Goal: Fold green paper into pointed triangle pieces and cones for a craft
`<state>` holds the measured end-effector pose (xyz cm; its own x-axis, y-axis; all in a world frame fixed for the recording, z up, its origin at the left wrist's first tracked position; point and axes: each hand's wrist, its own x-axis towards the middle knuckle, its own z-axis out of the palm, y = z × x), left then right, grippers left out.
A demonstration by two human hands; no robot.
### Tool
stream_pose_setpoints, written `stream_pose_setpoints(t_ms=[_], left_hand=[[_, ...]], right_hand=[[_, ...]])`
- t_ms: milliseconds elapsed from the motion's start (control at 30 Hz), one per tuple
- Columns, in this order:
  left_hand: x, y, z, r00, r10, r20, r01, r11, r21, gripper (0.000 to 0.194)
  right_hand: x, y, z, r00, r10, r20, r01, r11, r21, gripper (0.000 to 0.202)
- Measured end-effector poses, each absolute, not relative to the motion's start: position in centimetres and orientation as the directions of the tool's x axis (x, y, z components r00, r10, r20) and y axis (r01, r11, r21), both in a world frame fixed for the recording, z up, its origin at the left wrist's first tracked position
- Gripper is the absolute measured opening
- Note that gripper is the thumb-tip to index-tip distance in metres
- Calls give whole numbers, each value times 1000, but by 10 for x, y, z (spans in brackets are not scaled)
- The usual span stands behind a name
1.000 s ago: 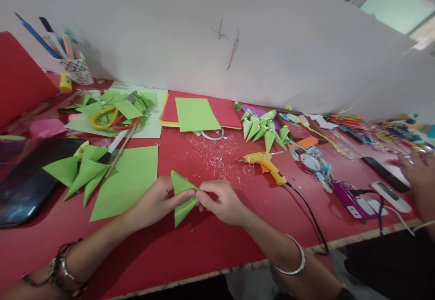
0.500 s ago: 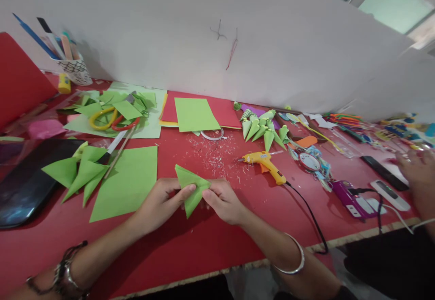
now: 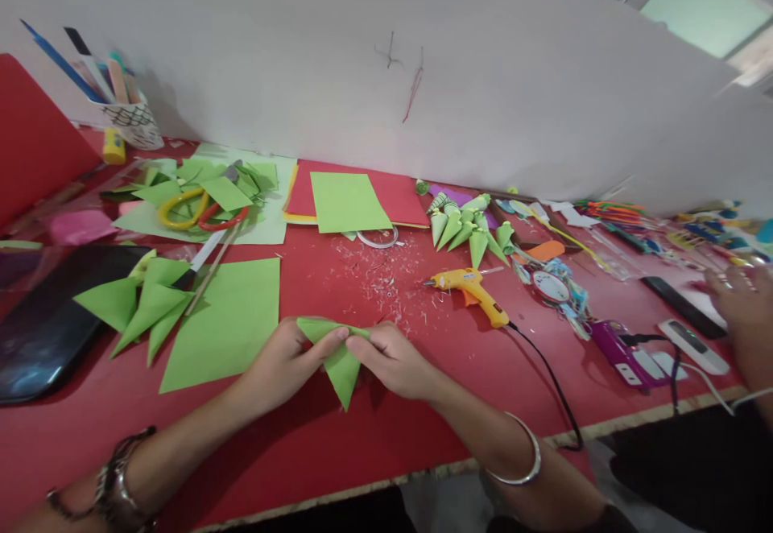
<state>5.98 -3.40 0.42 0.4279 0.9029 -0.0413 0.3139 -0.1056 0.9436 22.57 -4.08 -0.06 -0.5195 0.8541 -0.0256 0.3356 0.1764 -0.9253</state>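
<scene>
Between my hands is a folded piece of green paper (image 3: 343, 373), its point hanging down toward me. My left hand (image 3: 294, 362) pinches its left side, the thumb lying across the upper edge. On the right, my right hand (image 3: 395, 358) grips the other upper corner, with the thumb pressed near the middle. The fingers behind the paper are mostly hidden. Left of my hands lies a flat green sheet (image 3: 233, 324), with several green paper cones (image 3: 154, 307) partly beside it. A yellow glue gun (image 3: 474, 291) rests to the right of my right hand.
Scissors (image 3: 184, 209) lie among green paper pieces at the back left. A green sheet (image 3: 347, 203) tops a red paper stack. Small green cones (image 3: 462, 227) sit further right. A purple power strip (image 3: 628, 356) and another person's hand (image 3: 740, 299) are at far right.
The folded green paper has turned in my hands: its upper corner has dropped to the left, and its point now hangs lower and further right. My right thumb has shifted slightly left.
</scene>
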Motion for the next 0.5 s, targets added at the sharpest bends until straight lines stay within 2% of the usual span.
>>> stream_pose_setpoints(t_ms=[167,333,500], left_hand=[[61,-35,5,326,945,-5,329,-109,938,32],[61,-34,9,319,948,21,340,-135,931,30],[60,-32,9,277,959,59,387,-168,906,32]], right_hand=[[225,-41,-1,-586,808,-62,286,135,-949,36],[225,-41,1,-588,806,-71,314,147,-938,33],[225,-40,3,-673,735,-84,280,148,-949,29]])
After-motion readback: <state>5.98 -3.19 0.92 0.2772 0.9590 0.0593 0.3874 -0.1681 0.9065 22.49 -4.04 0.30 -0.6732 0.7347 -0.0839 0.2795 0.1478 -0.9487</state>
